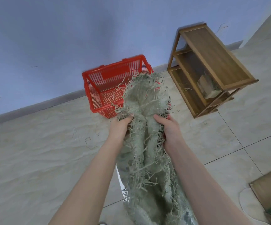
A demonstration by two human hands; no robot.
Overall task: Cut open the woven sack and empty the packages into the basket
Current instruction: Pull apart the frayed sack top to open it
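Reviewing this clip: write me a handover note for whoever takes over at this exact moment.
Left hand: grips the woven sack at one side, near its frayed end.
Right hand: grips the opposite side.
The sack's frayed end lies over the near corner of the red basket, which stands on the floor by the wall.
Done: the sack appears already cut open.
Left: no packages show in the visible part of the basket, so they must probably be tipped out.

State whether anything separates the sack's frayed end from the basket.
Nothing visible does. The frayed end of the woven sack overlaps the near right corner of the red basket; left hand and right hand hold it.
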